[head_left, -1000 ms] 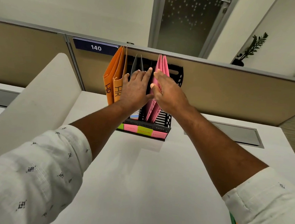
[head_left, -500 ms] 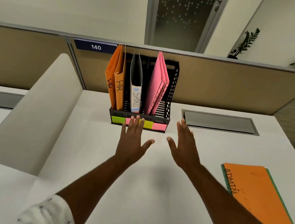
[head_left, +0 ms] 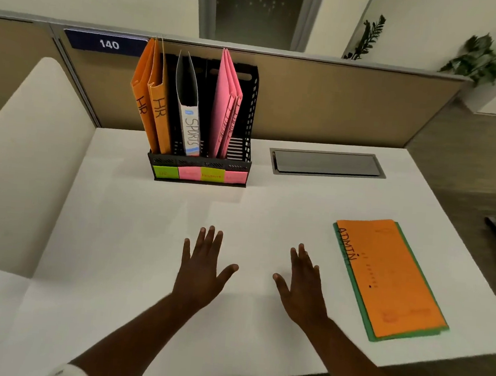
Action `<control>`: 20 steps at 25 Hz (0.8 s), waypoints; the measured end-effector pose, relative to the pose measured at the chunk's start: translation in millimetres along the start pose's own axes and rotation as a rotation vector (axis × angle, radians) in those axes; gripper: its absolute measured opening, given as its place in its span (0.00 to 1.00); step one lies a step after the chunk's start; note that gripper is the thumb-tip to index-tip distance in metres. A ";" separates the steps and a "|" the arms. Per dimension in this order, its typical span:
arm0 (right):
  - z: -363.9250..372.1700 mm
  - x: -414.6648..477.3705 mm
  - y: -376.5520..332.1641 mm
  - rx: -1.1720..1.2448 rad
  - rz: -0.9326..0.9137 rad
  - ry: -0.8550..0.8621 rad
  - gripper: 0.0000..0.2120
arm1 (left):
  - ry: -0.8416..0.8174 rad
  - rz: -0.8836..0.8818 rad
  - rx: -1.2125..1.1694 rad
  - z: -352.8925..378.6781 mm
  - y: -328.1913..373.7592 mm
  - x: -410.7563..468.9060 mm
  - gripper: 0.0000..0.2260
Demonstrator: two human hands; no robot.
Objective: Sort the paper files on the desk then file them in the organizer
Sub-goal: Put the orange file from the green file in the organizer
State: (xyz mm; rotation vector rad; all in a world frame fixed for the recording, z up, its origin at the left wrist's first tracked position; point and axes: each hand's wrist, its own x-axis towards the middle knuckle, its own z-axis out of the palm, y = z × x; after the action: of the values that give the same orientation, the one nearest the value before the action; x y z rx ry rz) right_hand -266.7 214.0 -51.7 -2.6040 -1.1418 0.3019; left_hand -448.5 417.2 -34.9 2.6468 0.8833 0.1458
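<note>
A black mesh organizer (head_left: 243, 145) stands at the back of the white desk (head_left: 134, 238). It holds two orange files marked HR (head_left: 152, 101), a grey file marked SPORTS (head_left: 191, 123) and several pink files (head_left: 225, 108). Coloured labels (head_left: 200, 174) line its front. An orange file marked ADMIN (head_left: 389, 275) lies flat at the right on a green file (head_left: 377, 337). My left hand (head_left: 203, 268) and my right hand (head_left: 304, 285) hover over the desk's middle, fingers spread, holding nothing.
A metal cable hatch (head_left: 327, 163) is set in the desk right of the organizer. A beige partition (head_left: 338, 105) with a "140" plate (head_left: 108, 44) runs behind. A white curved divider (head_left: 31, 154) bounds the left side. The desk's right edge drops off beyond the flat files.
Both hands have pulled back from the files in the organizer toward me, to the middle of the desk. The view has tilted down, bringing the flat ADMIN file into sight.
</note>
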 end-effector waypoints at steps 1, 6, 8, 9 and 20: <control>2.9 -10.0 8.4 -0.024 0.007 0.000 0.38 | -0.019 0.006 0.000 5.9 5.3 -4.0 0.40; -0.3 -34.5 69.1 -0.048 0.040 -0.018 0.38 | -0.108 0.039 -0.005 39.7 54.7 -10.0 0.41; -3.0 -39.4 95.8 -0.033 0.054 -0.053 0.38 | -0.130 0.029 -0.013 53.2 76.9 -8.7 0.42; -5.3 -42.0 115.0 -0.031 0.061 -0.068 0.38 | -0.141 0.022 -0.007 60.7 93.6 -7.7 0.44; -61.6 -43.4 332.2 -0.005 0.145 -0.171 0.42 | -0.428 -0.296 -0.403 144.2 324.9 16.9 0.39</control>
State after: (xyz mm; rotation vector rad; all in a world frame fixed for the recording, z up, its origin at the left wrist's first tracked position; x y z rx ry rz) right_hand -50.0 -43.9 -102.3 -2.7132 -1.0073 0.5634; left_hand -222.6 143.0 -54.7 2.0405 0.9613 -0.2776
